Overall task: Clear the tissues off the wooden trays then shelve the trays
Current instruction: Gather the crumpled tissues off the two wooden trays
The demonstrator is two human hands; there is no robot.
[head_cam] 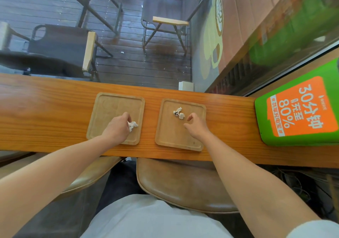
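**Op:** Tissues, two of them, one per tray. The left tissue (132, 125) is a crumpled white wad on the left tray (102, 113), toward its near right part. The right tissue (178, 113) is white with dark marks and lies near the middle of the right tray (194, 136).

**Obs:** Where do the trays sit?

**Op:** Side by side on the wooden counter (45, 105), apart, with a strip of counter showing between them. Both lie flat.

**Obs:** Left hand?

**Op:** My left hand (117, 127) is over the left tray, fingers curled down onto the wad; the tissue sticks out from under the fingertips on the right side. I log it as pinched on the tissue (the wad seems to rest on the tray; whether it is lifted I cannot tell).

**Obs:** Right hand?

**Op:** My right hand (197, 127) hovers over the right tray, just beside its tissue and not touching it. Thumb and forefinger stand apart in a loose, half-spread curl, holding nothing.

**Obs:** Surroundings?

**Op:** A green and orange sign (297, 109) rests on the counter's right end. A brown padded stool (183, 188) stands below the counter edge.
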